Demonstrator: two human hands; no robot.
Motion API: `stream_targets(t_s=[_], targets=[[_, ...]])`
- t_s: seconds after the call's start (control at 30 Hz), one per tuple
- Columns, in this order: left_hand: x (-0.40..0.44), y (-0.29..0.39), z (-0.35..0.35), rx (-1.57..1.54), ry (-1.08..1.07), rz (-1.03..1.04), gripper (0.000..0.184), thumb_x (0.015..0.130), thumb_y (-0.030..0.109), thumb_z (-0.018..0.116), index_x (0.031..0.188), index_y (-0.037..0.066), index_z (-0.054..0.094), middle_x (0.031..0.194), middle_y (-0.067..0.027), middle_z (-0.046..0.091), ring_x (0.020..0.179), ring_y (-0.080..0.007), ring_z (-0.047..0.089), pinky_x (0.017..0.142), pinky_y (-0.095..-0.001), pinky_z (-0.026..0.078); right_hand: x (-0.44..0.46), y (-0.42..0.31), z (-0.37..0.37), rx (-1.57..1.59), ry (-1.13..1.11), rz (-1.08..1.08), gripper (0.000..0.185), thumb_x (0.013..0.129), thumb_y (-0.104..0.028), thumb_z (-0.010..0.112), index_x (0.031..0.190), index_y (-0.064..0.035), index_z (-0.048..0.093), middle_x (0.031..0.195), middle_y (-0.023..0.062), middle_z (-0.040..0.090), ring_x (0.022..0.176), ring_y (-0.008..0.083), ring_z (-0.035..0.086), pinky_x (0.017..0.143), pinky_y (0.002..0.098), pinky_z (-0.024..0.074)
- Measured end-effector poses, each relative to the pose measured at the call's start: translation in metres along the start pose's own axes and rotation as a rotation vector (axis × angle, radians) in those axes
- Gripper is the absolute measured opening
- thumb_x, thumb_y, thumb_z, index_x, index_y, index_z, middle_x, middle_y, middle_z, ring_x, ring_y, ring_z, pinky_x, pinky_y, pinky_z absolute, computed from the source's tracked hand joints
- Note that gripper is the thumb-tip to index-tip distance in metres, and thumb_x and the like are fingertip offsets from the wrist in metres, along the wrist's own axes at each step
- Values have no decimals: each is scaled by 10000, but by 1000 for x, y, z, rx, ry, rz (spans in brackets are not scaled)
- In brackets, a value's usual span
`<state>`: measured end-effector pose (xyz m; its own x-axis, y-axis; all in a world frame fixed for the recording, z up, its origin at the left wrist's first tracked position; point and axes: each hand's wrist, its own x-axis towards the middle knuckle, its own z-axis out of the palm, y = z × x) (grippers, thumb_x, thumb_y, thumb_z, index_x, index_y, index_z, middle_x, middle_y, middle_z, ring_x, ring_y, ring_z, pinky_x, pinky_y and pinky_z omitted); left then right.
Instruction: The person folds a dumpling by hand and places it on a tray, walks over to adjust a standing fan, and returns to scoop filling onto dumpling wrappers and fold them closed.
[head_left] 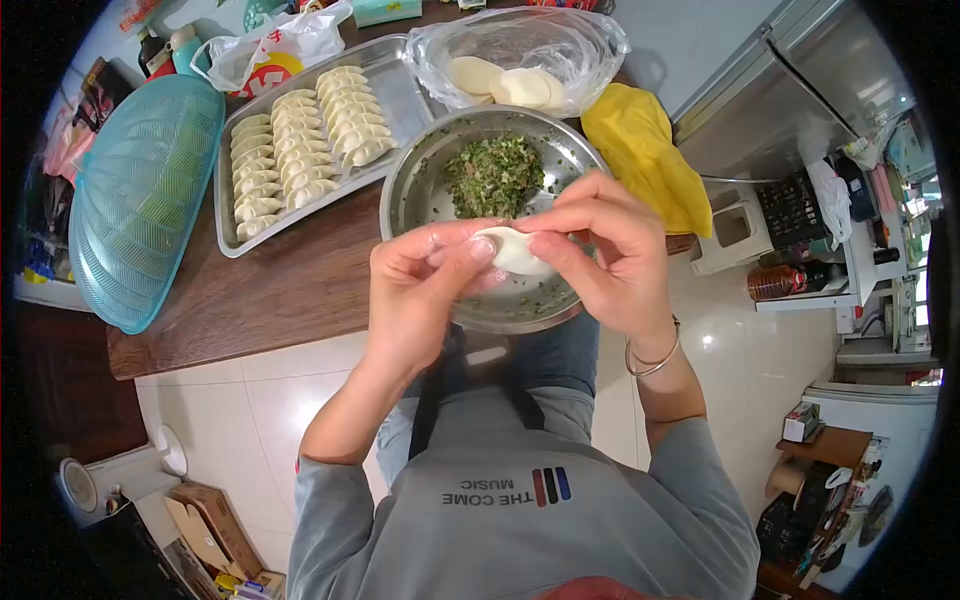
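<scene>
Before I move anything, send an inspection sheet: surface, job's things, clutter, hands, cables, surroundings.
Surface: brown wooden table.
Job's things: steel bowl of green filling at near edge; tray with three rows of dumplings; wrappers in clear plastic.
Clutter: blue mesh cover, yellow cloth, printed white bag.
Hands: left hand and right hand pinching one dough piece above bowl.
Cables: nothing seen.
Surroundings: tiled floor; cardboard box lower left.

Behind my fingers (592, 215), a thin, round, silver-coloured metal bangle (655, 370) circles my right wrist. Nearer me come loose grey fabric sleeves (700, 480), a grey top (430, 550) lettered "THE COME MUSIC" beside red, black and blue bars (552, 487), and blue denim trousers (575, 355).
</scene>
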<state>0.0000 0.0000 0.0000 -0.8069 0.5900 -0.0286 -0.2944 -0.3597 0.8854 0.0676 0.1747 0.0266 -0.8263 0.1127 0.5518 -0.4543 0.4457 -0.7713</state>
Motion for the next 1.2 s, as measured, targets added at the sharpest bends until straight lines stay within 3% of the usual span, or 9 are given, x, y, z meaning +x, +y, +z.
stream_targets(t_s=[0.07,0.5,0.87,1.2], targets=[[0,0,-1,1,-13,-10,190,898,64,641,1074,5,680,974,-91,698,861,-123,659,717,-228,564,-1,2,2,38,12,47,100,805,-50,703,901,-21,713,805,60,620,697,137,580,600,241,431],[1,-1,-2,63,-19,-5,138,897,38,629,1023,2,676,967,-75,698,852,-99,654,719,-230,556,-7,10,5,73,-34,133,66,798,-66,712,861,-45,700,781,38,612,655,106,533,556,228,385],[5,-1,-11,95,-139,-19,105,897,-2,612,995,-29,640,939,-100,701,860,-108,649,760,-229,525,-17,20,15,553,-45,403,60,871,-54,663,874,-6,627,834,-4,605,790,44,547,685,204,437],[6,0,-10,56,-156,-12,100,899,-1,610,990,-31,638,965,-101,694,882,-120,653,776,-245,542,-17,22,15,540,-53,393,65,872,-60,667,889,-11,626,830,-8,613,769,38,548,667,195,431]])
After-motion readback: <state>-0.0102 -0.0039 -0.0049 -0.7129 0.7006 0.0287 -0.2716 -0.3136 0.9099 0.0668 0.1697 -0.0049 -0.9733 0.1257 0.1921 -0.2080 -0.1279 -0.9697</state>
